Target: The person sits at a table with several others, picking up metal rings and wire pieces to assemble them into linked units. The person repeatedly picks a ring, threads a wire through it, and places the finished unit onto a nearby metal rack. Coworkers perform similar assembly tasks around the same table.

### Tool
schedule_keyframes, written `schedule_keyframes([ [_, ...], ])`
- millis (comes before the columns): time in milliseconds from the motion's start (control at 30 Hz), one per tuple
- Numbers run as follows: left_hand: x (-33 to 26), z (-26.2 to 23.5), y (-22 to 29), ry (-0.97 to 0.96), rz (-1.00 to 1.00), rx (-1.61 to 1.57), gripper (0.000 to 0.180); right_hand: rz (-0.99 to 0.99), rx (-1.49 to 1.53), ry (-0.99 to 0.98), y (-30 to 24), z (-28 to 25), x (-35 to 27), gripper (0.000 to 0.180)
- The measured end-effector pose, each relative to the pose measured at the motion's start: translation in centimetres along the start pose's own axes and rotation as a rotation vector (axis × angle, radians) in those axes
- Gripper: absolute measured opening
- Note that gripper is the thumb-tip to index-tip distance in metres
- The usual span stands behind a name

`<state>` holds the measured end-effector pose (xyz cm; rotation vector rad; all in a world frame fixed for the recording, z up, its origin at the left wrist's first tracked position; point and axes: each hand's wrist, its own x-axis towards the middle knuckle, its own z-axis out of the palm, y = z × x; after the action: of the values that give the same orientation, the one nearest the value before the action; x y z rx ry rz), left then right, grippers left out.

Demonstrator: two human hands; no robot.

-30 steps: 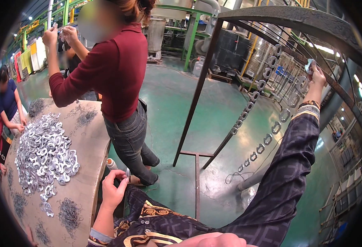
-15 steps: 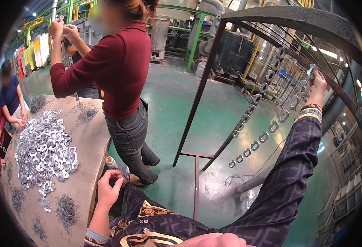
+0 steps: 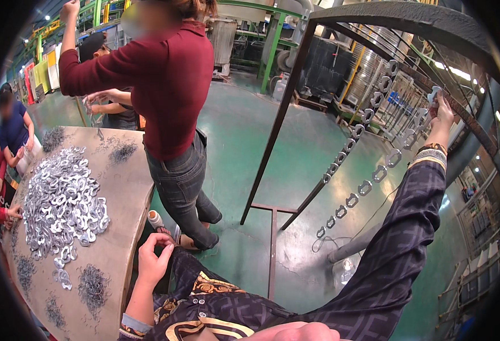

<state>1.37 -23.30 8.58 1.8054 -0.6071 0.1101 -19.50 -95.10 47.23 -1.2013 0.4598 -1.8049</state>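
My right hand (image 3: pixel 442 115) is raised at the upper right beside the dark metal frame (image 3: pixel 281 113). Its fingers close on a silvery metal ring piece (image 3: pixel 433 94). Below it, a string of similar ring pieces (image 3: pixel 379 173) hangs at a slant. A second string (image 3: pixel 367 115) hangs farther left within the frame. Low at the table's right edge, my left hand (image 3: pixel 152 262) has its fingers curled toward the thumb; anything between them is too small to make out. On the table (image 3: pixel 127 184) lie a heap of silvery ring pieces (image 3: pixel 65 202) and several piles of thin dark wire hooks (image 3: pixel 93 287).
A person in a dark red top (image 3: pixel 170 85) stands between the table and the frame, arms raised. Other people work beyond the table's far and left edges. A bottle (image 3: pixel 155 219) stands near my left hand. A thick pipe (image 3: pixel 355 248) lies low beyond my right arm.
The person in red has raised an arm higher and shifted slightly right. A co-worker's hand now reaches onto the table's left edge. My hands stay nearly where they were.
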Motion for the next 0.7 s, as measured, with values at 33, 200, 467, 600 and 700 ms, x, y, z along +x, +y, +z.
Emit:
schedule_keyframes([
  [33, 0.0, 0.1, -0.2, -0.004, -0.001, -0.012, 0.015, -0.004, 0.005, 0.000, -0.3, -0.4, 0.0, 0.032],
  [200, -0.6, 0.3, -0.9, -0.016, -0.038, -0.019, 0.016, 0.008, -0.030, -0.016, -0.4, -1.6, -0.5, 0.033],
  [467, -2.0, 0.0, -2.6, -0.009, -0.097, -0.015, 0.018, 0.065, 0.001, 0.103, 3.3, -9.3, -7.0, 0.044],
  [600, -2.8, -0.4, -3.5, -0.010, -0.123, -0.016, 0.018, 0.136, -0.136, 0.208, 11.6, -18.4, -10.3, 0.037],
  [700, -3.1, -0.3, -4.2, -0.009, -0.154, -0.038, 0.017, 0.298, -0.237, 0.243, 20.2, -27.2, -14.4, 0.033],
])
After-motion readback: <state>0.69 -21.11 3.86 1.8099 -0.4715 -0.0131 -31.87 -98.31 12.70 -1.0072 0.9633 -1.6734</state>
